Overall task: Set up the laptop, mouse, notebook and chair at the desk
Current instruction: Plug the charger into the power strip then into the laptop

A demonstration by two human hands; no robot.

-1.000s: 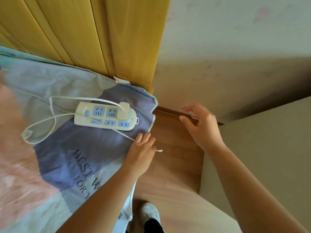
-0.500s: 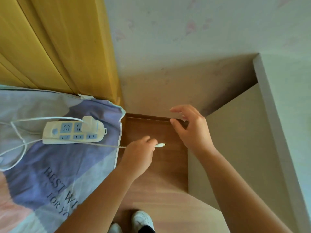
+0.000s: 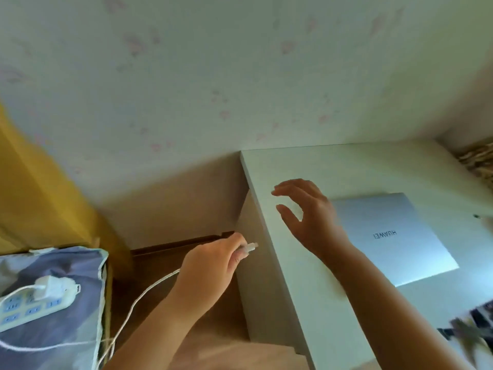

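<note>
Left hand [image 3: 210, 265] pinches the white cable [image 3: 149, 289] plug; right hand [image 3: 306, 217] (fingers spread) hovers — over desk [image 3: 306, 303].

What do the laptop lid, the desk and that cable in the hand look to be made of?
Laptop: probably brushed metal; silvery matte sheen, closed lid. Desk: likely laminated board; smooth, flat white, square edges. Cable in the left hand: white rubbery plastic, bending loosely.

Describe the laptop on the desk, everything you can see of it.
The laptop is a thin silver slab, matt and metallic-looking, its lid shut, with a HUAWEI logo that reads upside down from here. It lies flat on the white desk, set at a slight angle to the desk's edges. The open right hand covers its near-left corner in view; contact cannot be told. No cable is plugged in that shows.
</note>
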